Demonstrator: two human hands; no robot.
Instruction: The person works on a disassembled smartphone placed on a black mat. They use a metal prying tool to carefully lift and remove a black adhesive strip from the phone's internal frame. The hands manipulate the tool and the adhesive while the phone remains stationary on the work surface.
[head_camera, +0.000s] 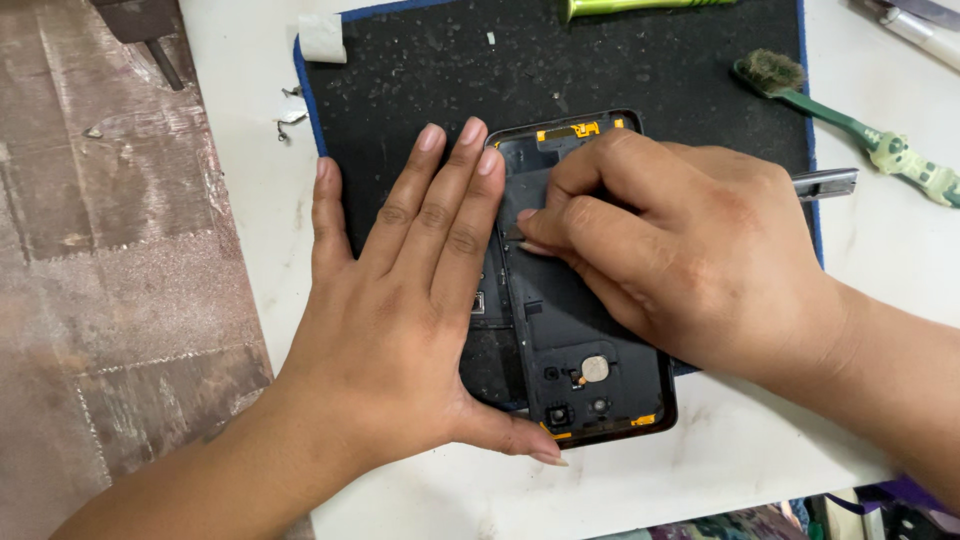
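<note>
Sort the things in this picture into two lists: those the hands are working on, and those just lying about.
In use:
opened phone back housing
left hand, pressing flat on it
right hand, fingertips pinching at its inner face
black work mat underneath

Lying about:
green toothbrush
metal tool behind the right hand
green-handled tool
white scrap at the mat corner

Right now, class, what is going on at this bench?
A person is working on an opened phone back cover lying on a dark mat. The left hand lies flat, steadying its edge. The right hand pinches something small against the cover's inside. A green brush lies to the right.
</note>
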